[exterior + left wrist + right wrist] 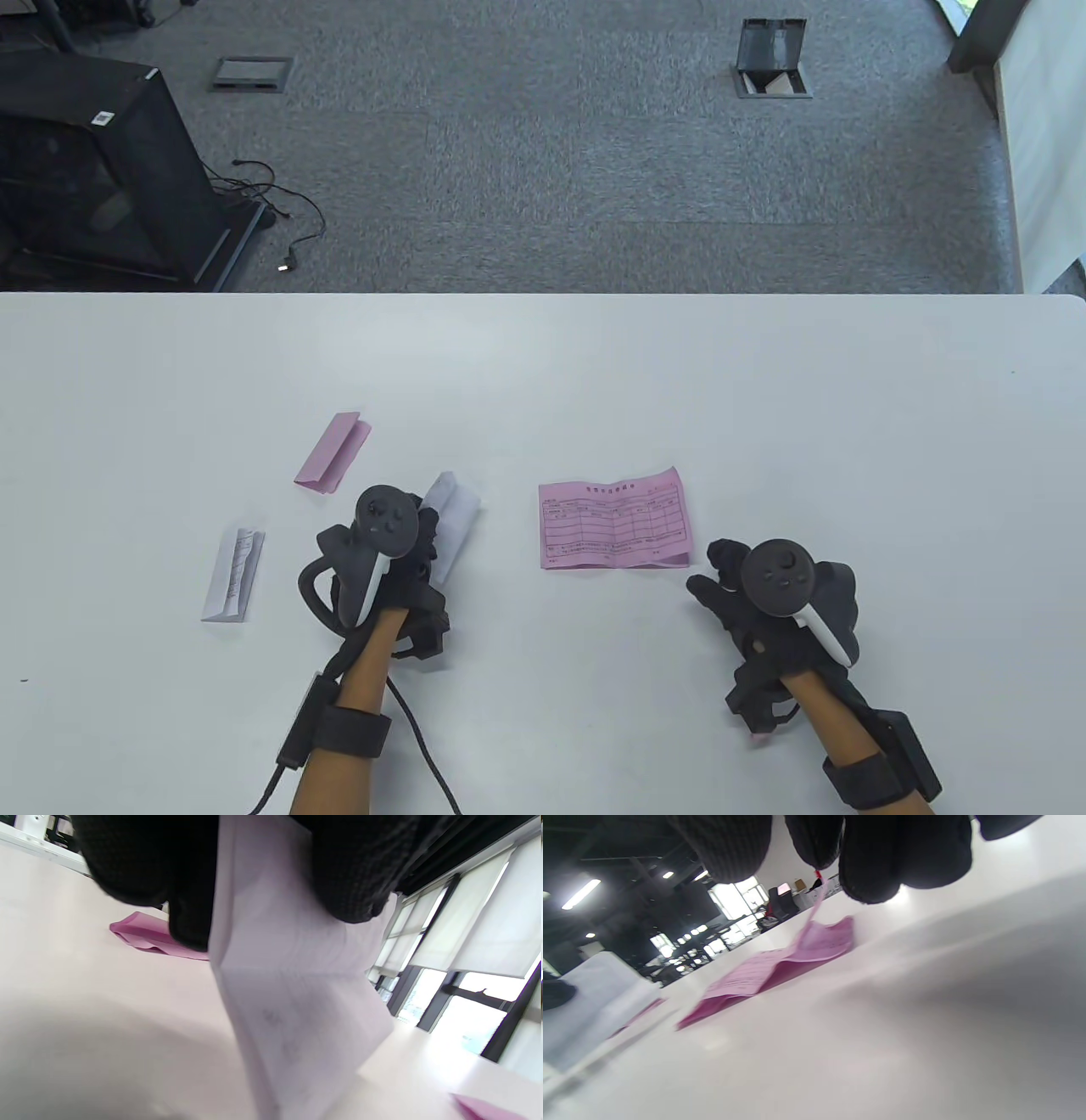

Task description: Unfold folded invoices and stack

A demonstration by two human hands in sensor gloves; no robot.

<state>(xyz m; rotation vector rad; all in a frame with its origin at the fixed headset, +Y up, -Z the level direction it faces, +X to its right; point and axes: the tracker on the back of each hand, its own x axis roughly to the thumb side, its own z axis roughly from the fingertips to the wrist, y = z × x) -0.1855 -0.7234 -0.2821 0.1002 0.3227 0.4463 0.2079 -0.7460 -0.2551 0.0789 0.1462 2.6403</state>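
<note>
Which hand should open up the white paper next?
Probably the left hand: it already holds the folded white invoice, gripped between its fingers in the left wrist view. The right hand holds nothing, near the unfolded pink invoice, so it could help pull.

Left hand (386,560) is up off the table (543,382), its fingers (186,899) pinching a white slip (454,518). Right hand (776,594) hovers at the table's near right, palm down, fingers (865,853) loosely curled, holding nothing. Both forearms reach in from the near edge.
</note>
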